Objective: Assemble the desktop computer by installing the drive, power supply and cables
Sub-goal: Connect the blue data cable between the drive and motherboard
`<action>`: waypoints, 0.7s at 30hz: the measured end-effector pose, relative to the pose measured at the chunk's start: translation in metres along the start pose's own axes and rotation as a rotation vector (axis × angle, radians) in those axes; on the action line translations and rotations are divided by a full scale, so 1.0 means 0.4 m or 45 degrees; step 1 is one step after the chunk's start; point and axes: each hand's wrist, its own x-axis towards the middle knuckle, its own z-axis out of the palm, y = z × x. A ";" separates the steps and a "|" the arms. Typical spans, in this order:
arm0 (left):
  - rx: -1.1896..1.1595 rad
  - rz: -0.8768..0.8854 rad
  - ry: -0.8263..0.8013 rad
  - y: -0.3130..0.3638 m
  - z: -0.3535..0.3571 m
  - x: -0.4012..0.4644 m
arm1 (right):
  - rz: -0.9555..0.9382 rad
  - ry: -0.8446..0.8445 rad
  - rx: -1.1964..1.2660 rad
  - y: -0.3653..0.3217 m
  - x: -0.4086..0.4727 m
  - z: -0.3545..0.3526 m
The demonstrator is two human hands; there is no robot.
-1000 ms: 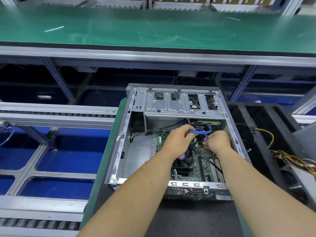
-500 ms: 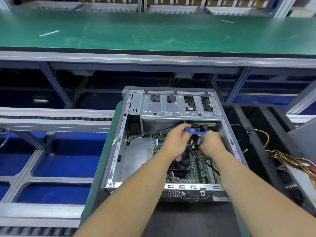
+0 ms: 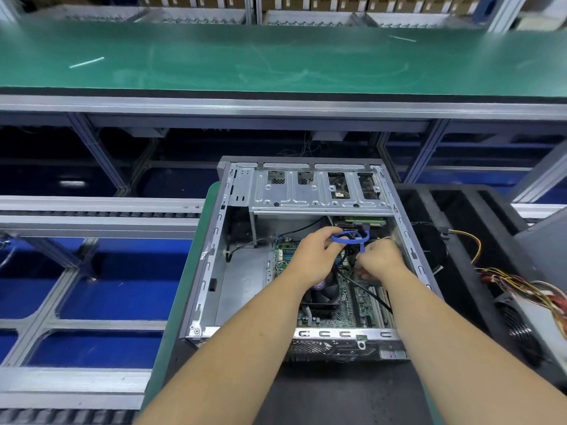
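Blue data cable (image 3: 349,239) looped over motherboard (image 3: 346,299) inside open case (image 3: 211,262), left hand (image 3: 316,259) gripping the loop, right hand (image 3: 380,262) pinching its lower end: ease slack, align plug squarely, press gently.

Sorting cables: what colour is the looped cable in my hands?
Blue, clearest in the head view.
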 end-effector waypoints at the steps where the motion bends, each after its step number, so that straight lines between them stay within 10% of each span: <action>1: 0.001 0.000 -0.001 -0.001 0.000 0.000 | 0.094 -0.037 0.128 -0.002 -0.002 0.001; 10: -0.019 -0.017 0.009 -0.007 0.001 0.003 | 0.422 -0.224 0.975 -0.026 -0.027 -0.023; 21: 0.058 -0.081 0.084 -0.002 0.008 0.003 | 0.497 -0.263 0.832 -0.021 -0.018 -0.010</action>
